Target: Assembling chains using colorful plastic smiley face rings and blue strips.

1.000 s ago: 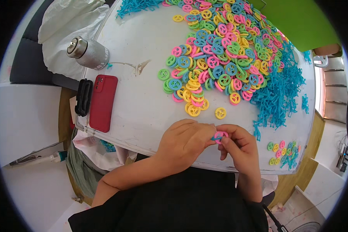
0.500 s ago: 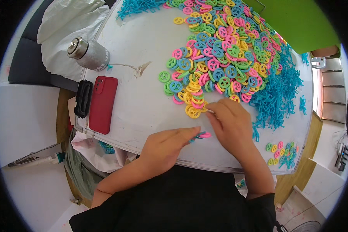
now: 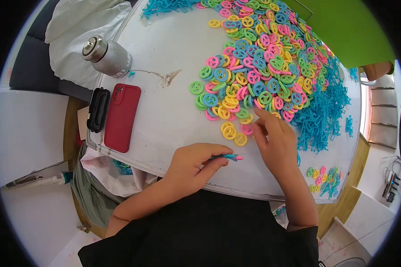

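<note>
My left hand (image 3: 189, 165) is closed in a pinch over the near part of the table. Between its thumb and fingers is a small blue plastic piece (image 3: 227, 156) with a bit of pink (image 3: 239, 158) at its tip. My right hand (image 3: 276, 141) hovers at the near edge of a big heap of small plastic wheels (image 3: 258, 66) in pink, yellow, green and blue. Its thumb and forefinger are apart, beside a pink wheel (image 3: 247, 129); whether they touch it I cannot tell. A yellow wheel (image 3: 240, 139) lies just nearer.
Blue plastic connector pieces (image 3: 323, 118) are heaped right of the wheels, more (image 3: 169, 5) at the far left. A small group of wheels (image 3: 318, 179) lies front right. On the left are a red phone (image 3: 122, 118), a black case (image 3: 98, 110) and a silver bottle (image 3: 108, 58).
My left hand has turned, showing its thumb and the blue piece more plainly. My right hand's fingers have parted and shifted right; several wheels at the heap's near edge have spread apart.
</note>
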Demonstrator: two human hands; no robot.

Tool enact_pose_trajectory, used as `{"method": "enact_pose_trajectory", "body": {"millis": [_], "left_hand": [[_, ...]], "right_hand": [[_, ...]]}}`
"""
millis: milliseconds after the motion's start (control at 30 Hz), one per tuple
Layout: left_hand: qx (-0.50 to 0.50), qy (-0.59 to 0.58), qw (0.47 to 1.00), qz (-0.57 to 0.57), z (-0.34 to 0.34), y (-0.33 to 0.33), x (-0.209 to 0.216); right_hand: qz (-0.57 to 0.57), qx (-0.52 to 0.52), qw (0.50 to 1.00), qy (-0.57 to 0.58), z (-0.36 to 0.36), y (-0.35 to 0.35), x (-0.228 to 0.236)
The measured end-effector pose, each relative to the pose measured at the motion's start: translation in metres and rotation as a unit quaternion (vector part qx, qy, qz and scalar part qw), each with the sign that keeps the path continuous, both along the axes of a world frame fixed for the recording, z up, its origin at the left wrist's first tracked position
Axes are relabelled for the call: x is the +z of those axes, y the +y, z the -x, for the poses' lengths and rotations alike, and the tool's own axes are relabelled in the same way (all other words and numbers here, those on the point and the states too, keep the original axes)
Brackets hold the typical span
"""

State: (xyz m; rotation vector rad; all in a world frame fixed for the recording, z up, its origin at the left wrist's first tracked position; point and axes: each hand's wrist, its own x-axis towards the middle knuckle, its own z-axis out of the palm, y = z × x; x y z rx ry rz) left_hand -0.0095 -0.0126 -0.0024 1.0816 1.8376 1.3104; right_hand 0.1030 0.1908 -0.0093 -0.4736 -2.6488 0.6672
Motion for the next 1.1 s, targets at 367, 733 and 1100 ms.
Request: {"method": "enact_pose_trajectory", "body": {"millis": [367,733,1100], "left_hand": [[-0.071,-0.125,0.988,0.054,-0.009,0.016,0.002],[-0.010,-0.201,0.979,0.029,-0.014,0.013,-0.004],[0.028,-0.295,0.954,0.033,-0.014,0.022,0.001]], "right_hand": [[-0.034,0.058,0.998,0.012,-0.015,-0.001,0.005],[-0.123,0.114,0.985,-0.052,-0.024,-0.006,0.007],[-0.086,0.060,0.994,-0.011,-0.038,-0.003,0.006]]}}
